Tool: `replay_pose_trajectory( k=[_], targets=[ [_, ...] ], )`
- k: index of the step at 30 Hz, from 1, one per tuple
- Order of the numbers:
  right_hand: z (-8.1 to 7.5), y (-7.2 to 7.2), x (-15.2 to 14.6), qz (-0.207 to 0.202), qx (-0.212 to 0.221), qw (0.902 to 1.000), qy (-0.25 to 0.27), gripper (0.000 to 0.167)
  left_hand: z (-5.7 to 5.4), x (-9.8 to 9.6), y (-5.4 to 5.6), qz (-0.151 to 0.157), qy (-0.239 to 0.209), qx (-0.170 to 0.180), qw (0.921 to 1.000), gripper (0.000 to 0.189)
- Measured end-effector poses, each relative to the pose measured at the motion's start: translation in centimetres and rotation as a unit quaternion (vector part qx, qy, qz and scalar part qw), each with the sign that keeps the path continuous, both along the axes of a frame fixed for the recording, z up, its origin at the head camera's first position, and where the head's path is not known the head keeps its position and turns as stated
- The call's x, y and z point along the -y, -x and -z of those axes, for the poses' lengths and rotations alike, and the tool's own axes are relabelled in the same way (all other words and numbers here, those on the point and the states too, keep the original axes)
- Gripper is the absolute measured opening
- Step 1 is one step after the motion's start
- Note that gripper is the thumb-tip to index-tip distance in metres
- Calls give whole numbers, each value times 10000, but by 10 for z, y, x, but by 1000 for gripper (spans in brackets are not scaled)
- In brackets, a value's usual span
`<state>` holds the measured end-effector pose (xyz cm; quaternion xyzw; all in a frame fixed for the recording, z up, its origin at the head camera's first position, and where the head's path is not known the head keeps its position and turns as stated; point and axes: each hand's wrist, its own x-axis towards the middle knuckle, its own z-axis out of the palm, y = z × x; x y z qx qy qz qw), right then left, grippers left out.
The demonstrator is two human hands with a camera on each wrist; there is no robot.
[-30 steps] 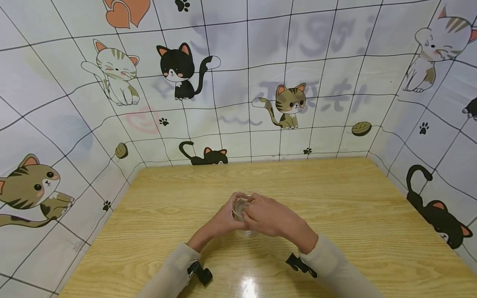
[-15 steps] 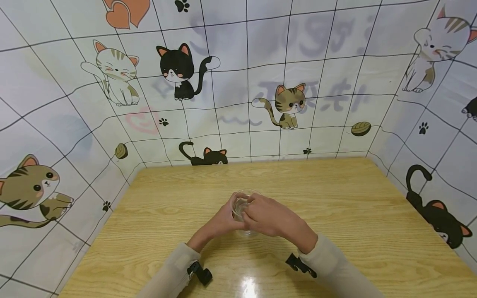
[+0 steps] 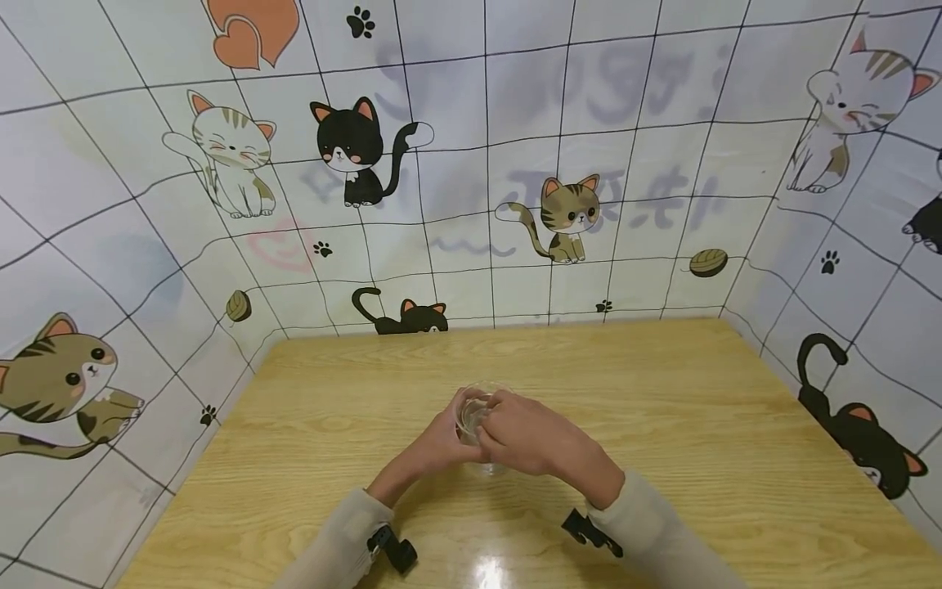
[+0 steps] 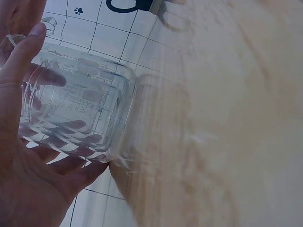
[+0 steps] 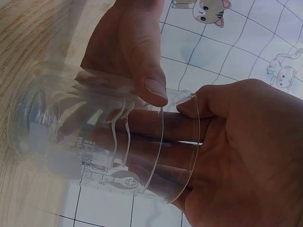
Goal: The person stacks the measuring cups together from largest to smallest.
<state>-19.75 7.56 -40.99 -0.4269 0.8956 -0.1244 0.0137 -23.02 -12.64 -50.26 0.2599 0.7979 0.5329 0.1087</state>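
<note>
A clear glass beaker (image 5: pixel 71 161) stands on the wooden table with a second clear beaker (image 4: pixel 85 104) nested in it. Two rims show one above the other in the right wrist view, where a printed logo and lettering mark the glass. My left hand (image 3: pixel 441 440) wraps around the outer beaker, its thumb laid along the near side. From the right, my right hand (image 3: pixel 533 438) pinches the upper rim near a small lip, the thumb on one side and fingers seen through the glass. The right hand covers part of both rims in the head view.
The wooden table (image 3: pixel 662 409) extends around the beakers on all sides. Cloth walls (image 3: pixel 486 123) printed with cats and grid lines rise behind and at both sides. Each sleeve carries a black strap (image 3: pixel 393 550) near the wrist.
The head view has tilted slightly, so the table and walls sit a little lower in it. Both hands keep the same grasp, and the beakers stay in place.
</note>
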Motion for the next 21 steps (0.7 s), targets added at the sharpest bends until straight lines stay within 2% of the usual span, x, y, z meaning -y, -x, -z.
replay_pose_trajectory(
  k=[8, 14, 21],
  targets=[
    [1, 0, 0, -73, -39, 10000, -43, 47, 1, 1, 0, 91, -72, 53, 9999, 79],
    [4, 1, 0, -209, -231, 9994, -123, 46, 1, 1, -2, 37, -29, 77, 10000, 79],
    [3, 2, 1, 0, -43, 10000, 12, 48, -2, 0, -2, -43, 20, -23, 10000, 76]
  ],
)
